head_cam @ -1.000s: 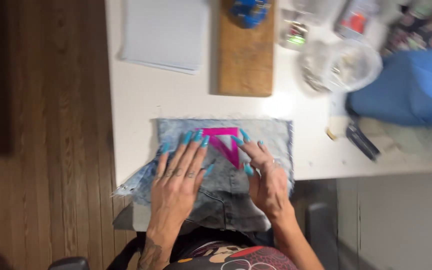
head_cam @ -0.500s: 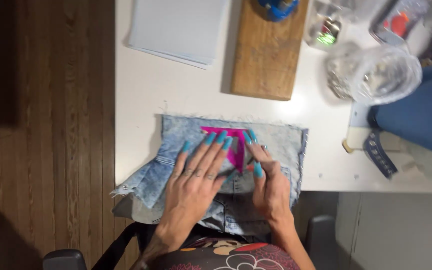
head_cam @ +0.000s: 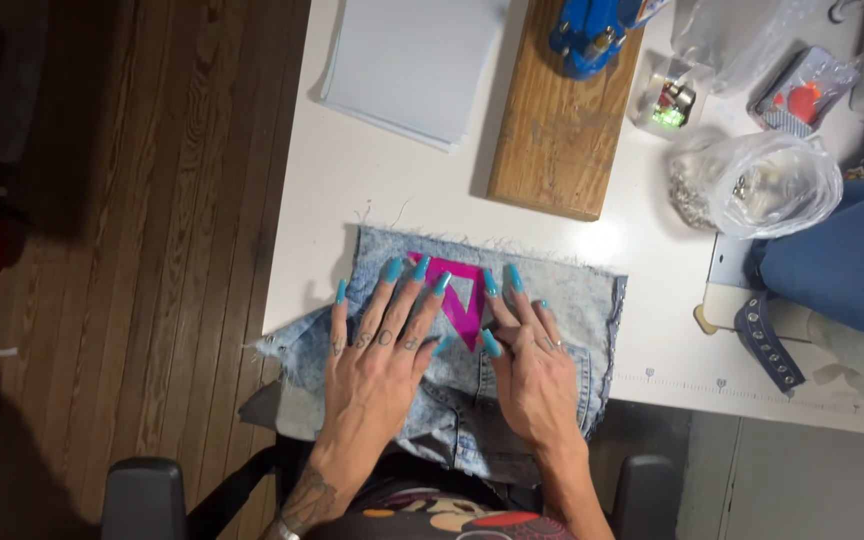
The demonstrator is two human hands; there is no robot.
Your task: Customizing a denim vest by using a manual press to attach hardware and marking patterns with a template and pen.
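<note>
A piece of light-washed, frayed denim point(head_cam: 577, 305) lies on the white table point(head_cam: 372, 190), hanging over its front edge. A magenta triangle-shaped piece point(head_cam: 460, 297) rests on the denim. My left hand point(head_cam: 382, 345) lies flat on the cloth, its fingertips at the triangle's left edge. My right hand point(head_cam: 532, 355) presses flat beside it, fingertips touching the triangle's right side. Both hands have long teal nails and hold nothing.
Behind the denim stand a wooden board point(head_cam: 562, 110) with a blue tool point(head_cam: 587, 35), a stack of white sheets point(head_cam: 412, 65), a clear bag of small metal pieces point(head_cam: 762, 185) and small packets point(head_cam: 802, 95). Blue cloth point(head_cam: 842, 265) and a studded strap point(head_cam: 767, 340) lie at right. Wooden floor point(head_cam: 152, 250) lies at left.
The view has shifted so the table sits further right and lower. Both hands stay pressed on the denim around the magenta triangle, with fingers slightly shifted.
</note>
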